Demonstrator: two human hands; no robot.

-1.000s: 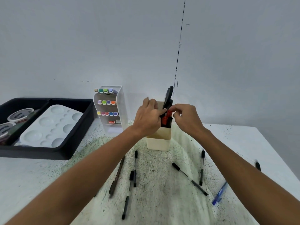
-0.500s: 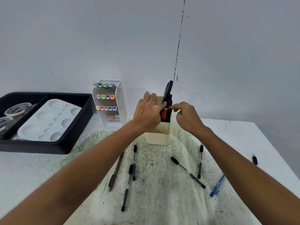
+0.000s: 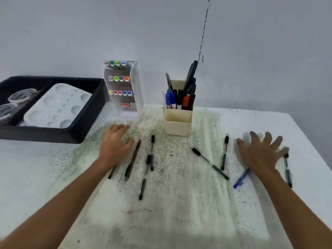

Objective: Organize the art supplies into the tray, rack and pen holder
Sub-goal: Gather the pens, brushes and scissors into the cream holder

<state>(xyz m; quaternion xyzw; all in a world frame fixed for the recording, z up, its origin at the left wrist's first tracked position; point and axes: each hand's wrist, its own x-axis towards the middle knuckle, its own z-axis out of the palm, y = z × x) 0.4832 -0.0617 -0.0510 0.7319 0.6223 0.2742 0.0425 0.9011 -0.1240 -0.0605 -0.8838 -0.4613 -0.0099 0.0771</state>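
On the speckled white table [image 3: 53,177], slim black pens [image 3: 210,163] are scattered before a cream plastic pen holder [image 3: 177,123] packed with markers. Both the left hand [image 3: 115,146] and right hand [image 3: 258,155] are spread, flat, holding nothing.

Matt plastic tray [image 3: 86,112] — glossy palette [image 3: 53,108]

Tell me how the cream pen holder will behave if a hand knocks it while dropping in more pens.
The pen holder looks tall and narrow, and scissors and markers stick well above its rim, so it is probably top-heavy and apt to tip. It looks like light plastic on a table, so it may slide first.
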